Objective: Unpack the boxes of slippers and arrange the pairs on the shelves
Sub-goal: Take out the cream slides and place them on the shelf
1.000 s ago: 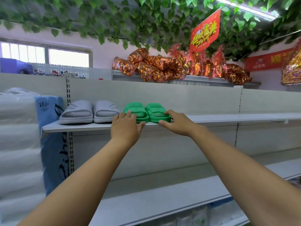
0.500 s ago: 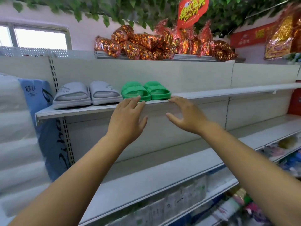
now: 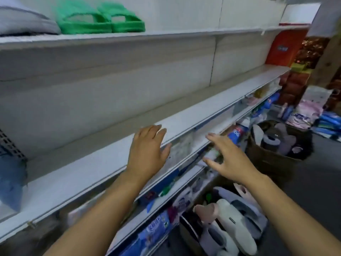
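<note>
White metal shelving [image 3: 83,169] carried the green foam slipper pair [image 3: 99,19] well above the left hand [image 3: 147,154] and right hand [image 3: 230,161], fingers spread, empty; pale boxed slippers [image 3: 236,226] below them were likely left to unpack.

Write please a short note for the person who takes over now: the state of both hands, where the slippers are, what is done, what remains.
Left hand: open, holds nothing, in front of the middle shelf.
Right hand: open, holds nothing, to its right.
Green slippers stand as a pair on the upper shelf, with a grey slipper to their left.
More slippers lie in the open box on the floor and in a brown box farther along.
Done: green pair placed.
Left: unpack both boxes and arrange the pairs on the shelves.
</note>
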`<state>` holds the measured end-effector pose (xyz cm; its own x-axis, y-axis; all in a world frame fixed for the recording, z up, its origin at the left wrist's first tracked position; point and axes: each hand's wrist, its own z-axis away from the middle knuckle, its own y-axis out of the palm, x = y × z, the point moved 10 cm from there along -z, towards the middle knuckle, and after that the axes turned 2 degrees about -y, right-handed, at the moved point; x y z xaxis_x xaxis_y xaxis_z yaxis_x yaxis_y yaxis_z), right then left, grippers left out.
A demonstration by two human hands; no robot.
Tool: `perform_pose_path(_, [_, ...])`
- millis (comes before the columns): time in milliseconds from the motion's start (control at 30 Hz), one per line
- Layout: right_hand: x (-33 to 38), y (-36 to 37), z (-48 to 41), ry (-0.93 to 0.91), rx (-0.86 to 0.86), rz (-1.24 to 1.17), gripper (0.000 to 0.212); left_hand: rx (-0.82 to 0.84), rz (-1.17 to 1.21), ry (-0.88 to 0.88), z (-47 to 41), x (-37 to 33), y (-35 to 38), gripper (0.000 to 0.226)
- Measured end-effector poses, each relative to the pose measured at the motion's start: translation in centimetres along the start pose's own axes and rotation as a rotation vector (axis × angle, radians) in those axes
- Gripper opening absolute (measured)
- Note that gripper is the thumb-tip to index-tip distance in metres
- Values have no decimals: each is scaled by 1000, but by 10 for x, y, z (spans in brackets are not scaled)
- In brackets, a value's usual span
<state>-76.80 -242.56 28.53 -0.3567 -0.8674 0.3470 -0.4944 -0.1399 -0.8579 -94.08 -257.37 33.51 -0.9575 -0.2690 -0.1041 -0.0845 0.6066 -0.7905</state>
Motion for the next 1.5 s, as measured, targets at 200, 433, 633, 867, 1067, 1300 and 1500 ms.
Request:
perform_pose_path(200, [-104,57,117,301,188,19,79,307,132,-65,73,-37,119,57])
perform_pose_path(433, [-191,119,232,577,400,-139,63,594,218,-279,176,-85,221,66])
perform_pose_path(633, [-247,175,277,700,613,-318,65,844,304,-592,251,-135,275,71])
perform_pose_path(867, [-307,233,261,764,783,-381,59,905,414,-982,305,-186,316,53])
perform_pose_path(1067, [-330,305,275,1380,842,-869,64,893,436,-1190,316,-213,337,59])
perform_pose_path(1300, [-339,334,277,1726,399,-1221,54,780,395,-1173,281,-214,339,45])
perform_pose_path(1500, [-344,264,291,1658,336,-1211,33,629,607,-1352,244,-213,354,48])
